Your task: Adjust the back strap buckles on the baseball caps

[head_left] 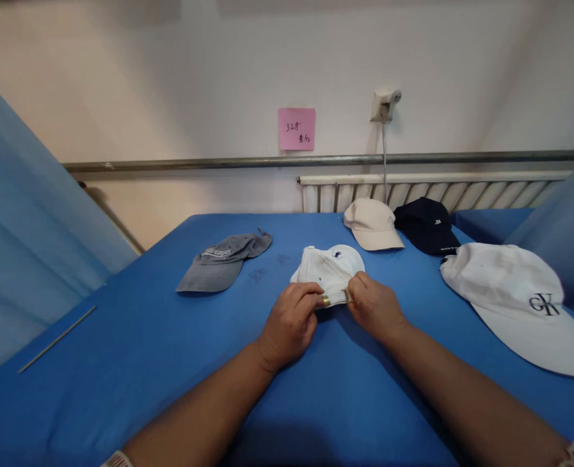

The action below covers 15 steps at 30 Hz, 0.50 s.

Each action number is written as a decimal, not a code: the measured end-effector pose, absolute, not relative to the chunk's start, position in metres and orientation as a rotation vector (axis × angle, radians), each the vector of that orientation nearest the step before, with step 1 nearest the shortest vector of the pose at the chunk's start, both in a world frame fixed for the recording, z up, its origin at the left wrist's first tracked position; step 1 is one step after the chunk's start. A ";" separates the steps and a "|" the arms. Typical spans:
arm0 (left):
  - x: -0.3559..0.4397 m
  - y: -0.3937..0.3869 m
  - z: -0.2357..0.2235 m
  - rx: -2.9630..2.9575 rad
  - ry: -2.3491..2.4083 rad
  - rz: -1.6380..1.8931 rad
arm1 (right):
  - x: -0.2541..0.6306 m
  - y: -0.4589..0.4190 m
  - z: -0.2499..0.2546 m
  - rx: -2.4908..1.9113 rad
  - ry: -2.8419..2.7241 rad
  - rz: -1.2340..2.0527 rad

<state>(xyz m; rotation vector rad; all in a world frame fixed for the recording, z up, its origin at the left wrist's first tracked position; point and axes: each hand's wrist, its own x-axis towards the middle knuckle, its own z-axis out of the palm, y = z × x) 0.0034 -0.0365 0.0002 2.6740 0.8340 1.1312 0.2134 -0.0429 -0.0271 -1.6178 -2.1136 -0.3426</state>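
A white baseball cap (333, 269) with a small dark logo lies in front of me on the blue surface, its back strap turned towards me. My left hand (294, 318) is closed on the left part of the strap, beside a brass-coloured buckle (326, 301). On the other side my right hand (371, 305) pinches the strap near a small metal loop. The fingertips hide parts of the strap. To the left lies a grey cap (223, 263) with raised lettering, apart from both hands.
At the back right sit a beige cap (371, 224) and a dark navy cap (427, 226). A larger-looking white cap (515, 295) with black letters lies at right. A thin stick (58, 338) rests at left. Blue curtains (19, 227) hang at the sides; a radiator (325, 194) stands behind.
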 end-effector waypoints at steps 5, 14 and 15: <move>-0.007 -0.026 -0.003 2.409 0.940 1.143 | 0.236 -0.046 -0.025 -1.822 -2.226 -0.034; -0.014 0.011 -0.025 2.160 1.363 0.929 | 0.238 -0.044 -0.024 -1.718 -1.911 0.084; -0.013 0.012 -0.027 2.171 1.358 0.871 | 0.235 -0.043 -0.026 -1.684 -1.879 0.090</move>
